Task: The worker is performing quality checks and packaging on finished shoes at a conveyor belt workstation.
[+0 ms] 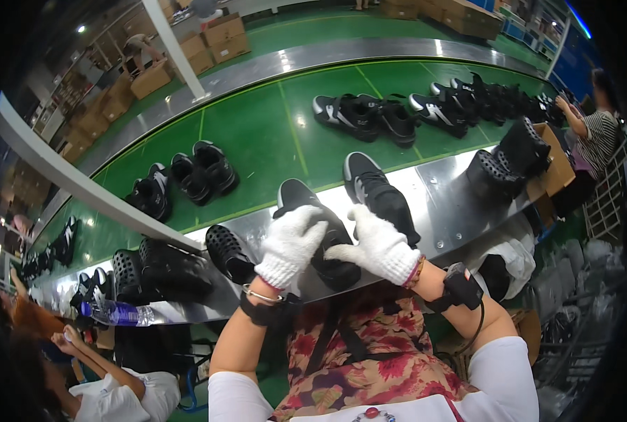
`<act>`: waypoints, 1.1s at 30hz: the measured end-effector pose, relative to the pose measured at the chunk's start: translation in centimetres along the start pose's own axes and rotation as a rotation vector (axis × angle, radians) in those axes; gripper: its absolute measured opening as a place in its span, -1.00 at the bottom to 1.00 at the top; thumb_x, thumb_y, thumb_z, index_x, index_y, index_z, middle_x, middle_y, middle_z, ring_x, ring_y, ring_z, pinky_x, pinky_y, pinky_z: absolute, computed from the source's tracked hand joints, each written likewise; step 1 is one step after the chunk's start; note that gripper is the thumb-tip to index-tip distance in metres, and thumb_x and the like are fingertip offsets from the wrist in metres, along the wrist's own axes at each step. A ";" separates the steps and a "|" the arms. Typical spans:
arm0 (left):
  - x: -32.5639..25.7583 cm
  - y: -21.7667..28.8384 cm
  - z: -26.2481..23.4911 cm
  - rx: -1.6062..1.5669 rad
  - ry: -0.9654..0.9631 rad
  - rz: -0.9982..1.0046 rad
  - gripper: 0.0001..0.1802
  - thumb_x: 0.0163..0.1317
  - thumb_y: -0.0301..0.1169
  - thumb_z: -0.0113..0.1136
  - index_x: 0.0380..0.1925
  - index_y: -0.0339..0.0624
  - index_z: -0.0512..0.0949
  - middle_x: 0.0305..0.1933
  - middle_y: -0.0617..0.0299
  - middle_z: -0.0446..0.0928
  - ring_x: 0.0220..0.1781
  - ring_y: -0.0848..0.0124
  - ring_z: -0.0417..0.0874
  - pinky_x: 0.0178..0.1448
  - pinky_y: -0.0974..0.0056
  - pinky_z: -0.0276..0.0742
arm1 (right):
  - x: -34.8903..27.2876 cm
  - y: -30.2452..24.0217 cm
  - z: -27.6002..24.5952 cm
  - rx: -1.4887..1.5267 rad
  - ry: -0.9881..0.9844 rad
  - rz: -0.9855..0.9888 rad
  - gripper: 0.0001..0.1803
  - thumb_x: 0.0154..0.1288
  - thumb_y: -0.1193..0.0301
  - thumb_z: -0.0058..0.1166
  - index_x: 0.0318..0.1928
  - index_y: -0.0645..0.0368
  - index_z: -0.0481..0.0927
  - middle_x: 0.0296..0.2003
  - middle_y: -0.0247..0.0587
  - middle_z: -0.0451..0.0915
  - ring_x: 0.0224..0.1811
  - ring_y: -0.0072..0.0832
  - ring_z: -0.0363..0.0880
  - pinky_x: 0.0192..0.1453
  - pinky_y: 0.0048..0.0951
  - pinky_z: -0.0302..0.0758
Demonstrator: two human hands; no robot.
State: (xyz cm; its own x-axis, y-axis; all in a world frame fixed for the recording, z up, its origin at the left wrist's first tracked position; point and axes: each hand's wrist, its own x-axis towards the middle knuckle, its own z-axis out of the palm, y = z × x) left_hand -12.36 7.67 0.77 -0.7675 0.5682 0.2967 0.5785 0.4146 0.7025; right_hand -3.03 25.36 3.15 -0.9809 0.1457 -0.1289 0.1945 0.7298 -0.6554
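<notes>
In front of me a black and grey sneaker (337,271) rests on the metal ledge, its toe pointing away. My left hand (290,246), in a white knit glove, grips its left side near the laces. From the right, my gloved right hand (384,247) holds the same shoe, thumb across the opening near the heel. Its fingers are partly curled, and some fingertips are hidden. Close beside my right hand lies another sneaker (375,184), black with a grey toe and pale sole. Left of my left hand sits a black perforated shoe-shaped piece (228,251).
Beyond the metal ledge (445,200) runs a green conveyor belt (257,123) carrying several pairs of sneakers. More perforated black pieces (500,169) stand at right by a cardboard box (554,158). A plastic bottle (120,314) lies at left. Co-workers (598,133) sit on both sides.
</notes>
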 end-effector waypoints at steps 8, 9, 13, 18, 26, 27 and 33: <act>-2.1 0.0 1.3 0.185 0.146 0.235 -0.68 0.05 -0.42 0.46 -0.14 -0.15 0.68 -0.17 0.08 0.63 -0.15 0.04 0.66 -0.04 0.07 0.59 | 3.7 2.5 4.3 -0.083 0.021 0.024 -0.55 0.25 0.22 0.27 0.09 0.13 0.54 -0.13 0.18 0.68 -0.03 0.13 0.69 0.01 0.00 0.61; -2.6 0.1 1.4 0.207 0.214 0.222 -0.59 0.00 -0.41 0.50 -0.08 -0.13 0.68 -0.08 0.06 0.60 -0.10 0.02 0.63 0.00 0.05 0.57 | 2.9 2.5 3.6 0.036 -0.030 -0.010 -0.53 0.26 0.21 0.24 0.12 0.13 0.54 -0.11 0.21 0.67 0.02 0.12 0.67 0.10 -0.02 0.59; -4.3 -1.4 2.8 0.117 0.302 0.082 -0.50 -0.03 -0.48 0.44 0.02 -0.14 0.64 -0.01 0.02 0.60 0.00 0.00 0.61 0.11 0.00 0.54 | 1.3 1.7 2.4 0.958 0.030 0.077 -0.63 0.50 0.41 0.09 0.21 0.32 0.59 -0.05 -0.25 0.68 0.02 -0.55 0.62 0.14 -0.49 0.54; -4.1 -0.4 3.2 0.293 0.291 0.197 -0.48 -0.04 -0.57 0.35 0.04 -0.21 0.63 0.03 0.01 0.58 0.07 -0.01 0.59 0.17 -0.01 0.54 | 3.5 2.9 4.8 0.719 0.138 -0.127 -0.71 0.50 0.39 0.11 0.09 0.29 0.70 -0.06 -0.16 0.70 -0.01 -0.51 0.63 0.13 -0.49 0.53; -7.7 -1.0 2.5 0.531 0.543 -0.025 -0.47 0.12 -0.47 0.39 0.13 -0.33 0.56 0.02 -0.06 0.59 0.00 -0.05 0.57 0.16 0.01 0.51 | 3.4 1.4 2.3 0.424 0.057 -0.253 -0.73 0.47 0.44 0.12 0.08 0.24 0.71 -0.19 -0.24 0.68 -0.14 -0.57 0.60 0.00 -0.53 0.51; -7.7 -2.2 2.6 0.491 0.407 0.016 -0.54 0.15 -0.48 0.33 0.10 -0.29 0.58 -0.06 0.00 0.61 -0.09 -0.01 0.57 0.03 0.01 0.54 | 3.5 1.4 2.1 0.382 0.048 -0.259 -0.74 0.47 0.43 0.12 0.07 0.23 0.71 -0.19 -0.23 0.68 -0.13 -0.54 0.62 0.01 -0.51 0.51; -9.0 -1.8 5.7 0.504 0.396 0.071 -0.55 0.13 -0.56 0.26 0.08 -0.35 0.59 -0.14 -0.01 0.61 -0.25 0.05 0.56 -0.17 0.03 0.55 | 3.7 1.9 2.5 0.325 0.078 -0.263 -0.73 0.41 0.38 0.19 0.04 0.20 0.72 -0.08 -0.03 0.70 0.00 -0.17 0.70 0.10 -0.31 0.58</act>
State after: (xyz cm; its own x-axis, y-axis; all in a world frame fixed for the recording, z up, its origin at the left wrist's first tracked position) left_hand -4.92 5.80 -6.84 -0.7110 0.3407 0.6152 0.6162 0.7234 0.3114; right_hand -6.29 25.65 -0.41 -0.9916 0.0417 0.1224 -0.0851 0.5024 -0.8604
